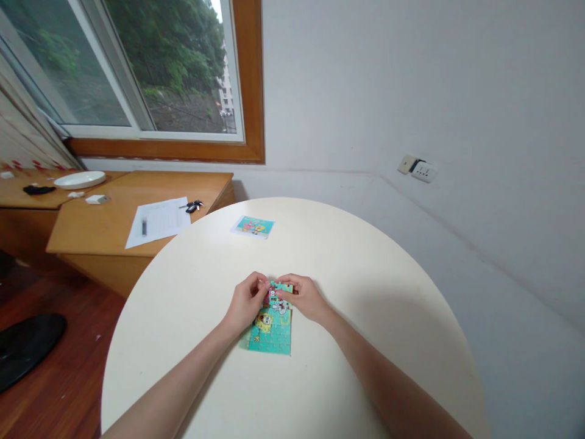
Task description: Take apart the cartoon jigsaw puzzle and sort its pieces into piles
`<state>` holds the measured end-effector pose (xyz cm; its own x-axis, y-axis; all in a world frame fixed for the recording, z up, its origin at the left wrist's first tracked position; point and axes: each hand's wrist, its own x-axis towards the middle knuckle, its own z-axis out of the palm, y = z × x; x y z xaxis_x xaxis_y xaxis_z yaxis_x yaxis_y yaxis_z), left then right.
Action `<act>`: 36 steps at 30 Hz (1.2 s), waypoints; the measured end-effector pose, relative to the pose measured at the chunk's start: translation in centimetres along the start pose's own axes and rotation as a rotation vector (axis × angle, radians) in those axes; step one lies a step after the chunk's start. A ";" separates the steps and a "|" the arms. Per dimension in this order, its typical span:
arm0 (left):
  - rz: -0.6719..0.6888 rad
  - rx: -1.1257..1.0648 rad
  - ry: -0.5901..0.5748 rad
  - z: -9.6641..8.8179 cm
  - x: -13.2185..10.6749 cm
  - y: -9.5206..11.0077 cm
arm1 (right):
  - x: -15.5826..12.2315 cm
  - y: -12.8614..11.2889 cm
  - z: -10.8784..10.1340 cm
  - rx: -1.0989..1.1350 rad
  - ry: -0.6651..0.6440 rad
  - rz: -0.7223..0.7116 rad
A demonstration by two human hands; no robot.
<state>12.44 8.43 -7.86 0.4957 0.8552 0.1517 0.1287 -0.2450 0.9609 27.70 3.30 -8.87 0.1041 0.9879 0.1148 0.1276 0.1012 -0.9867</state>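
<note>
A teal jigsaw puzzle (pixel 275 336) with cartoon figures lies on the round white table (pixel 192 286), partly joined, its far part under my fingers. At its far left edge my left hand (pixel 247 300) is closed, thumb and forefinger pinched together. My right hand (pixel 304 296) grips the far right part of the puzzle, a joined section of pieces between thumb and fingers. A narrow dark gap shows between that section and the nearer part. What sits inside the left pinch is too small to make out.
A picture card (pixel 256 227) with similar cartoon figures lies toward the table's far edge. Beyond it on the left, a wooden desk (pixel 95 227) carries a sheet of paper (pixel 158 221), keys (pixel 194 207) and a white plate (pixel 80 179). A white wall (pixel 347 91) borders the table.
</note>
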 end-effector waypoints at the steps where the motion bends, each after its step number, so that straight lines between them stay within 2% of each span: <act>1: -0.008 0.003 -0.001 0.0 0.0 0.0 | 0.0 0.1 0.0 0.023 -0.001 0.003; 10: -0.011 -0.037 -0.107 0.1 0.0 -0.6 | 0.1 0.5 0.0 0.136 0.005 0.009; 24: -0.031 0.026 -0.058 0.1 0.0 -1.0 | 0.3 0.7 0.0 0.187 0.026 0.048; 36: -0.023 0.092 -0.081 0.1 0.0 -0.6 | 0.3 0.6 -0.2 0.187 0.019 0.036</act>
<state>12.41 8.57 -8.46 0.5588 0.8223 0.1070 0.2173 -0.2698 0.9381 28.05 3.62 -9.43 0.1241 0.9891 0.0793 -0.0616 0.0874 -0.9943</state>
